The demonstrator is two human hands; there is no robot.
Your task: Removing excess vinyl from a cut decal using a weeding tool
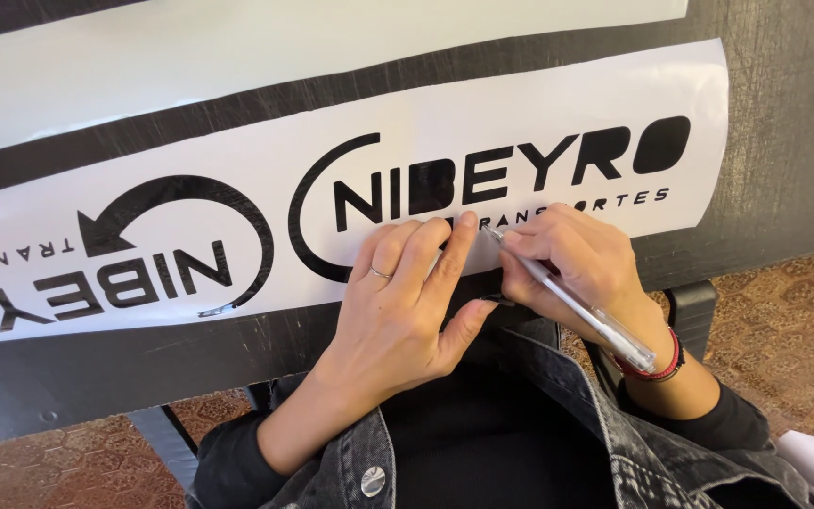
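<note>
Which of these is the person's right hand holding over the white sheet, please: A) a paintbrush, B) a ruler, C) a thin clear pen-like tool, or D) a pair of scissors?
C: the right hand grips a thin clear pen-like tool, its tip down on the white sheet beside the left hand.

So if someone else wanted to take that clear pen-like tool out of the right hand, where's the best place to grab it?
Probably the rear end of the clear tool, near the red wristband. That stretch lies bare over the back of the right hand, while the tip is pinched by the fingers against the white sheet beside the left hand. Come from the right, gripping across the slim barrel.
</note>
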